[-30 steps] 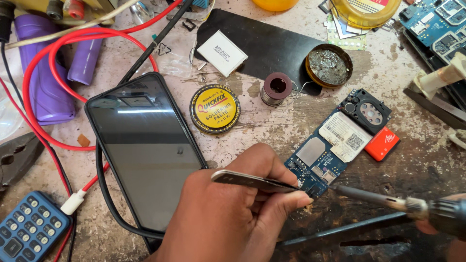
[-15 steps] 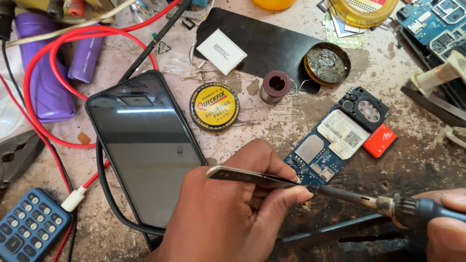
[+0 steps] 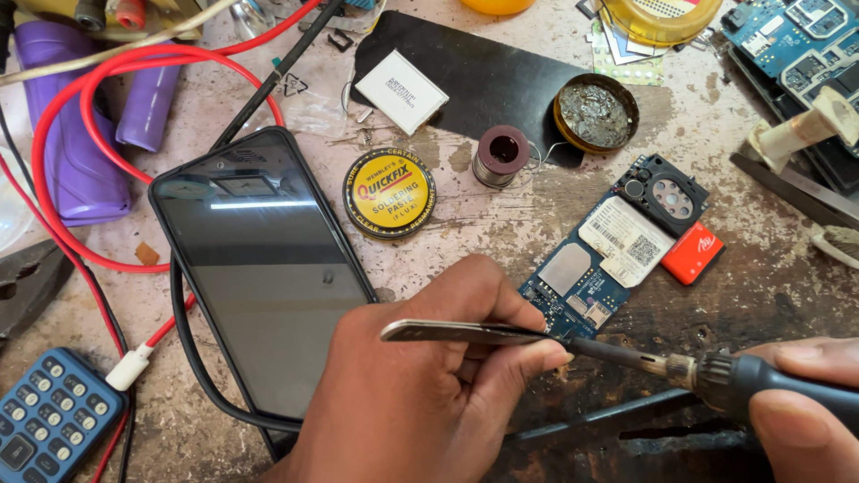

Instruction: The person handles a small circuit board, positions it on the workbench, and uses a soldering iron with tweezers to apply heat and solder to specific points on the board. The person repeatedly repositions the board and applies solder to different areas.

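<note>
My left hand (image 3: 420, 394) pinches slim steel tweezers (image 3: 465, 333), tips aimed just beyond my fingertips at the blue phone circuit board (image 3: 582, 282), likely to steady a small part I can't make out. My right hand (image 3: 805, 402) grips the dark-handled soldering iron (image 3: 680, 365), its tip meeting the same board edge. Left of my hand lies a black smartphone (image 3: 255, 268); farther off, a round yellow flux tin (image 3: 390, 193) sits on the worn worktop (image 3: 501, 215), within reach.

Glossy glass smartphone (image 3: 259, 277) on a rough, stained desk (image 3: 501, 215); shiny metal tweezers (image 3: 465, 333); matt dark soldering iron (image 3: 716, 376); bright lacquered flux tin (image 3: 390, 193).
</note>
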